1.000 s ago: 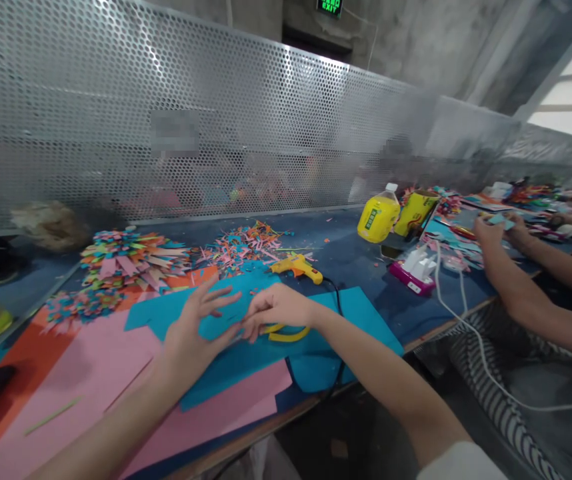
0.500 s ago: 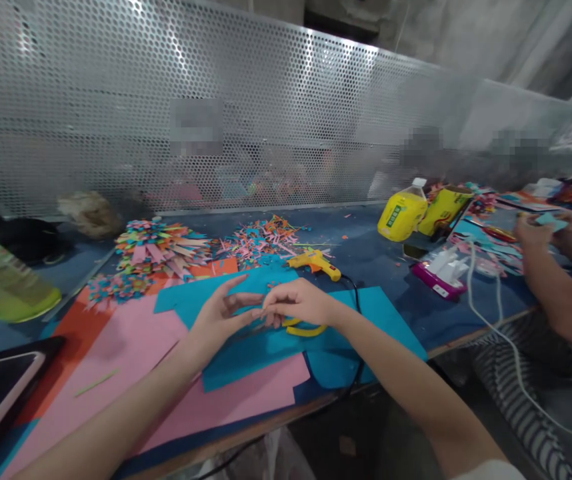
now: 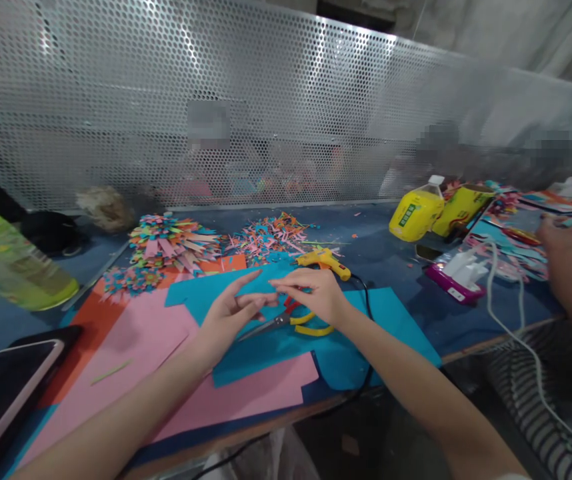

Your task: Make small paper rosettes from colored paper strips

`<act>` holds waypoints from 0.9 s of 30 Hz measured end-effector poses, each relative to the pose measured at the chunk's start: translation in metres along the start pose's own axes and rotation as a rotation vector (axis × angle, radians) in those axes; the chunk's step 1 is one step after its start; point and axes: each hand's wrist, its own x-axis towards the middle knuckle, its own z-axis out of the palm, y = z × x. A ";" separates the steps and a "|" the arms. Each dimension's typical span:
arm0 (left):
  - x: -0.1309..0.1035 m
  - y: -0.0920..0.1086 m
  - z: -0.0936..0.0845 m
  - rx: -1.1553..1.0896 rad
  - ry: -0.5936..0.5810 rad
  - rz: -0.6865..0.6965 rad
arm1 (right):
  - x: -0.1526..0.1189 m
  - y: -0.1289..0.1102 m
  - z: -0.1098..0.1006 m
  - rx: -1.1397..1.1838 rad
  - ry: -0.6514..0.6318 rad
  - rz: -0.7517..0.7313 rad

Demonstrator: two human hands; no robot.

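My left hand (image 3: pixel 233 313) is over the blue paper (image 3: pixel 261 357), index finger stretched out and fingers apart, the thumb bent near them. Just right of its fingertips, my right hand (image 3: pixel 316 292) pinches thumb and finger together; anything between them is too small to make out. Beneath the hands lie scissors (image 3: pixel 279 321) with yellow handles, their dark blades pointing left. A bit of red shows below the right hand. Behind that hand a yellow hot glue gun (image 3: pixel 323 260) rests on the table with its black cord trailing toward the front edge.
Pink paper (image 3: pixel 131 333), a fringed paper-strip bundle (image 3: pixel 173 243) and a pile of paper strips (image 3: pixel 271 237) lie around. A phone (image 3: pixel 11 393) and green bottle (image 3: pixel 16 267) stand left. Right are a yellow bottle (image 3: pixel 416 213), a purple-edged power strip (image 3: pixel 453 283) and another person's hand (image 3: pixel 559 233).
My fingertips have drawn slightly apart, the right hand rising a little. More of the scissors now shows between the hands. The whole view has shifted, so things appear farther right.
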 end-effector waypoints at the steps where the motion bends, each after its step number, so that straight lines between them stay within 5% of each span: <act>1: 0.000 0.001 0.001 0.001 0.002 -0.004 | -0.001 0.000 0.002 -0.005 -0.014 -0.035; 4: -0.001 0.001 0.005 0.007 0.023 -0.017 | -0.003 -0.002 0.007 -0.011 -0.052 -0.093; 8: 0.001 0.001 0.004 0.063 0.018 0.026 | -0.003 -0.003 0.005 -0.018 -0.056 0.014; 13: 0.011 0.006 -0.015 0.228 0.159 0.238 | 0.003 -0.012 -0.023 -0.191 0.119 0.118; 17: 0.022 0.010 -0.039 0.410 0.272 0.287 | -0.003 -0.037 -0.052 -0.501 0.223 -0.014; 20: 0.028 0.009 -0.051 0.565 0.298 0.286 | -0.018 -0.063 -0.075 -0.598 0.141 0.023; 23: 0.030 0.006 -0.055 0.718 0.291 0.308 | -0.043 -0.086 -0.103 -0.616 -0.136 0.211; 27: 0.027 0.006 -0.048 0.845 0.248 0.329 | -0.084 -0.100 -0.139 -0.602 -0.342 0.459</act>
